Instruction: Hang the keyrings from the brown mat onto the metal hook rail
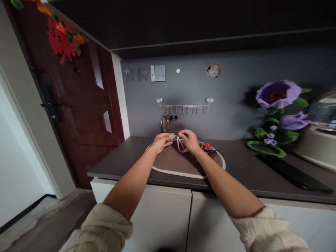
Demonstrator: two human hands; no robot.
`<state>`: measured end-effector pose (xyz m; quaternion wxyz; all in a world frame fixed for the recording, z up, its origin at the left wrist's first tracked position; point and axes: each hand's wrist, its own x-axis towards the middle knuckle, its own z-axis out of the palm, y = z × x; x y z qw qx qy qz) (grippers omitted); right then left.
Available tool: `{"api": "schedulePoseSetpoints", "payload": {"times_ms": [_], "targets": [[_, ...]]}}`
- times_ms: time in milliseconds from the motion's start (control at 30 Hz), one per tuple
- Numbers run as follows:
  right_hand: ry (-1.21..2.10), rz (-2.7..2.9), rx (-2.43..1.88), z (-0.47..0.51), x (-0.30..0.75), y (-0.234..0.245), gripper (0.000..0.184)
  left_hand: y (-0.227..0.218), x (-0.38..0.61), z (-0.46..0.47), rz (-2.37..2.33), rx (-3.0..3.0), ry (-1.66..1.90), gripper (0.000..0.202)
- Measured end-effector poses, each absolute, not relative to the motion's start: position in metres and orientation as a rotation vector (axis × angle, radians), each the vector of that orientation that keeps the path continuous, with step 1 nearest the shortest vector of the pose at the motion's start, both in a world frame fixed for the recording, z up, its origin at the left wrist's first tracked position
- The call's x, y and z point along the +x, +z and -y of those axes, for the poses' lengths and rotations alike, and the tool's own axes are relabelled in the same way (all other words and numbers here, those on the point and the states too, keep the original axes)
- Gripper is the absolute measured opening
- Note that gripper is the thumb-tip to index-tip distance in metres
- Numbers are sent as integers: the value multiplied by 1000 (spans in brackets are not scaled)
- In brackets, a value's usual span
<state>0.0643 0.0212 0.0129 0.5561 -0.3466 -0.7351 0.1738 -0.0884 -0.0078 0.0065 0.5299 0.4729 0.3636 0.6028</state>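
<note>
Both my hands are raised over a brown mat with a white rim point(181, 173) on the counter. In my left hand point(160, 141), between thumb and fingers, is a small grey tag or key point(173, 136). My right hand point(189, 140) pinches a metal key ring point(176, 132) that joins it. From the ring a pink strap loop point(179, 145) hangs down. Red and dark small items point(208, 147) lie on the mat, partly behind my right hand and forearm. Just behind my hands, several keys point(168, 119) hang on a wall hook rail point(186, 106).
A dark red door point(86, 105) stands at the left. Purple artificial flowers point(278, 94), a flat black object point(294, 173) and a pale appliance with a clear top point(315, 140) occupy the right of the counter. A dark cabinet point(199, 24) overhangs it.
</note>
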Motion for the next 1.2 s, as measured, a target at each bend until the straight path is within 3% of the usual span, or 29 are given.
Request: {"api": "schedulePoseSetpoints", "payload": {"times_ms": [367, 600, 1067, 1200], "targets": [[590, 1661, -781, -18, 66, 19, 21, 0, -85, 7, -936, 1281, 1332, 23], [743, 1541, -749, -21, 64, 27, 27, 0, -78, 9, -1195, 1453, 1435, 19], [1030, 1171, -696, -55, 53, 75, 11, -13, -73, -2, -1483, 2002, 1457, 23], [1044, 1055, -720, -69, 49, 89, 14, -15, -72, -5, -1508, 2032, 1433, 23]]}}
